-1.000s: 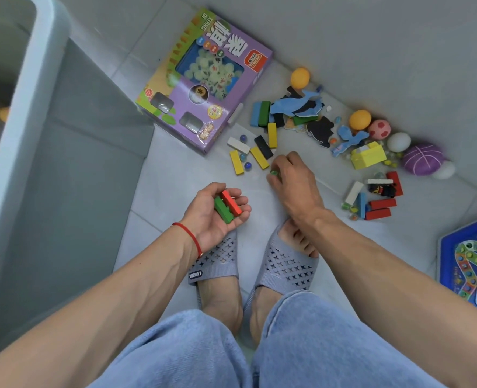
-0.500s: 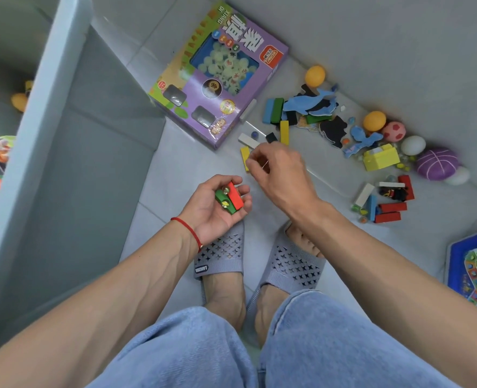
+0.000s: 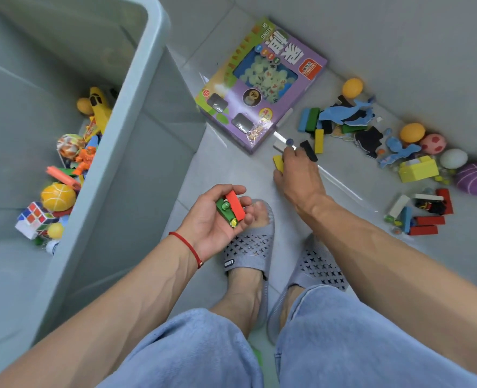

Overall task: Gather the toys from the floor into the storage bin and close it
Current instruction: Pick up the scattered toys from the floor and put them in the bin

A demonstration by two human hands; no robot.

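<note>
Yellow block (image 3: pixel 278 163) lies under right hand's (image 3: pixel 297 175) fingers (image 3: pixel 287 153).

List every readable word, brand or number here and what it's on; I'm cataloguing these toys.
"XIANG QI": upside down in small letters along the top edge of the purple game box.
Two large Chinese characters on the same box, upside down; I cannot read them surely.
Red brand badge and round stickers on the box: too small.
Label on the left slipper: too blurred.
</note>
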